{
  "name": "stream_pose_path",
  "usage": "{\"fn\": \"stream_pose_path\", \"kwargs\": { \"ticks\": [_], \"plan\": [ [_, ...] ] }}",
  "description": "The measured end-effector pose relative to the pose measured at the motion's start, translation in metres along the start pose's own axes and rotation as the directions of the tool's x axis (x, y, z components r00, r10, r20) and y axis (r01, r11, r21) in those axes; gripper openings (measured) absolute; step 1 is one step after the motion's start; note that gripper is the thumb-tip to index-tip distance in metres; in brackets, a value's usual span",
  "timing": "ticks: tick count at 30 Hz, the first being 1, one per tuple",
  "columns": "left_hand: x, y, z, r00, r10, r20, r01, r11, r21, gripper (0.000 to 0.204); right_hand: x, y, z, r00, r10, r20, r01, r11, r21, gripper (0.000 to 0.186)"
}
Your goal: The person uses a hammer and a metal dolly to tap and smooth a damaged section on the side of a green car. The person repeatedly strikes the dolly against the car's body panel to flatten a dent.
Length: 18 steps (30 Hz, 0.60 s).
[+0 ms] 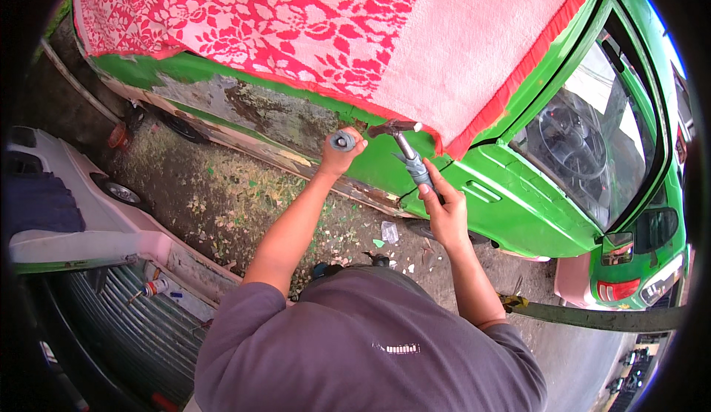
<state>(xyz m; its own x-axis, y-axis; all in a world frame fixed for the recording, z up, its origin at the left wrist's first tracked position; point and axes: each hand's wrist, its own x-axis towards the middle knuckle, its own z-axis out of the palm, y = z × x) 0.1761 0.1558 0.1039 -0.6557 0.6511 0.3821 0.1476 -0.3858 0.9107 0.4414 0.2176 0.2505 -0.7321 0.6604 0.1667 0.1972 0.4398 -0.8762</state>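
Observation:
My right hand (449, 216) is closed around the grey-wrapped handle of a hammer (406, 147), whose head is raised in front of the green vehicle. My left hand (337, 163) grips a grey tool with a round, hollow-looking end (342, 141) facing up; its other end is hidden by the hand. Just to the right of that round end is the hammer head. Behind both hands runs the side of the green vehicle (511, 197), with a stretch of bare, rusty, stripped metal (244, 104) to the left.
A pink and red floral blanket (318, 27) covers the vehicle's upper part. Paint flakes and a clear plastic piece (389, 232) litter the ground. At left stand a pale vehicle (81, 182) and a ribbed truck bed (118, 330) holding a small can (155, 287). A side mirror (618, 249) juts out at right.

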Motion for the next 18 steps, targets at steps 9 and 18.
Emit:
{"fn": "stream_pose_path", "kwargs": {
  "ticks": [9,18],
  "plan": [
    [-0.014,0.016,0.019,0.984,-0.151,-0.092,0.147,0.988,-0.048,0.016,-0.006,0.003,0.014,0.975,-0.22,0.03,0.222,0.969,-0.104,0.045],
    [-0.009,0.005,0.024,0.988,0.139,0.065,-0.145,0.985,0.095,0.019,0.002,-0.001,0.015,0.915,-0.368,0.166,0.402,0.791,-0.462,0.046]
  ]
}}
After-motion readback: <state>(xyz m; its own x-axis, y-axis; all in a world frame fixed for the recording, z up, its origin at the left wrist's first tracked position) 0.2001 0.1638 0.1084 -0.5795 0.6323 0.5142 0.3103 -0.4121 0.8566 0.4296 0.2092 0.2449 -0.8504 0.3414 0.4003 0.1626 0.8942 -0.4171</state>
